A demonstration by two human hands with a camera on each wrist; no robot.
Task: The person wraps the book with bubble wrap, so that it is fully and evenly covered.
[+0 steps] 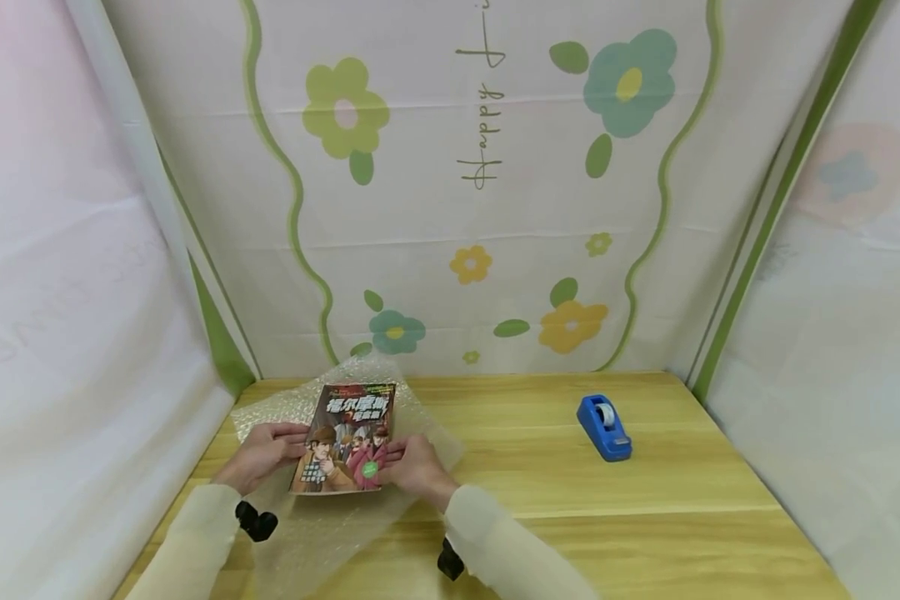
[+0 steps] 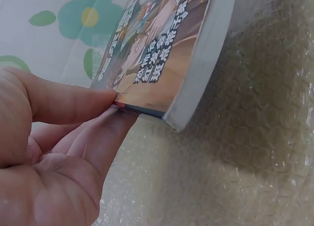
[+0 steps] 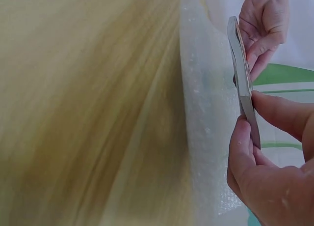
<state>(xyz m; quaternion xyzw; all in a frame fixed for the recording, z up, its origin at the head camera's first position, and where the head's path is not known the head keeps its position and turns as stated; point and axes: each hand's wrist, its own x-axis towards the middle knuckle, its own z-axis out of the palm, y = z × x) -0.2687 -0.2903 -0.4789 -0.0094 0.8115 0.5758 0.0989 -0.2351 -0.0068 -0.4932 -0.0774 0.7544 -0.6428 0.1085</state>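
Observation:
A paperback book [image 1: 347,442] with an illustrated cover and white title lettering is held face up between both hands. My left hand [image 1: 266,454] pinches its left edge, thumb on the cover and fingers beneath, as the left wrist view shows at the book's corner [image 2: 162,83]. On the opposite edge, my right hand [image 1: 418,468] grips the book with thumb above and fingers below. In the right wrist view the book [image 3: 243,73] appears edge-on, raised over the bubble wrap. That sheet of bubble wrap [image 1: 315,546] lies spread flat under the book and both hands.
A blue tape dispenser [image 1: 606,429] with a roll of tape stands on the wooden table [image 1: 525,467] at the right. White fabric walls [image 1: 435,208] with printed flowers enclose the table at the back and both sides.

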